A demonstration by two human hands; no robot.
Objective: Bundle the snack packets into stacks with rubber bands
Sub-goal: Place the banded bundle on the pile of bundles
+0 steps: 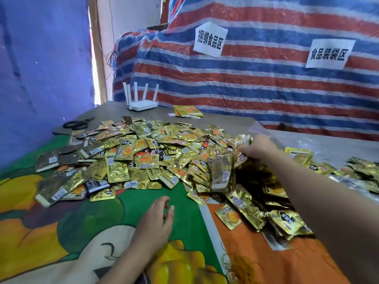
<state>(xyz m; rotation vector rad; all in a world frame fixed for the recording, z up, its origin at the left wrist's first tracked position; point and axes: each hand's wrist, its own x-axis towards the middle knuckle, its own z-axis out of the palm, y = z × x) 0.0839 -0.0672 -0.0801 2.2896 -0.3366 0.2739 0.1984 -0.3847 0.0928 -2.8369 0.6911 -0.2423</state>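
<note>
Gold packets (143,158) heap at twelve o'clock; right hand (259,147) pinches one at two o'clock, left hand (158,220) relaxed, empty, at six.

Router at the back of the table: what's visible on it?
The router is a flat white box, plastic by its look, with five thin white antennas standing upright, slightly splayed. It sits on the grey table near the far left corner, before the striped tarp, apart from the packet pile. No hand touches it.
</note>
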